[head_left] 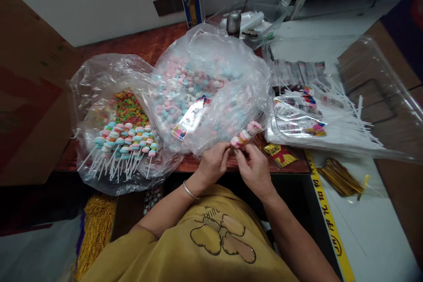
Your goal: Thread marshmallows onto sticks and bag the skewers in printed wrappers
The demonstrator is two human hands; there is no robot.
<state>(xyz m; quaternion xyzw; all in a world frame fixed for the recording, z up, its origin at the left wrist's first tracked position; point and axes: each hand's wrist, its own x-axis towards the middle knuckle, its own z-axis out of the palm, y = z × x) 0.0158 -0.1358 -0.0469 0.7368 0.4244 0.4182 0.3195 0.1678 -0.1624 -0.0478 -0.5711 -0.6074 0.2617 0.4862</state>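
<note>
On my feed, the left hand (213, 164) and right hand (256, 169) pinch a wrapped marshmallow skewer (247, 134). The nearby yellow packet (280, 156) seems to read "TWIST".

On my feed, the red-and-yellow packet (280, 156) at the near edge, right of centre, bears what looks like "TWIST", while on the mustard T-shirt (231, 238) I make out only "UIR" from a partly hidden word. The yellow strip (325, 206) on the near right carries dark characters I can't decipher. Print on the candy wrapper (246, 135) and flat wrappers (299, 114) farther right is too small for me.
</note>
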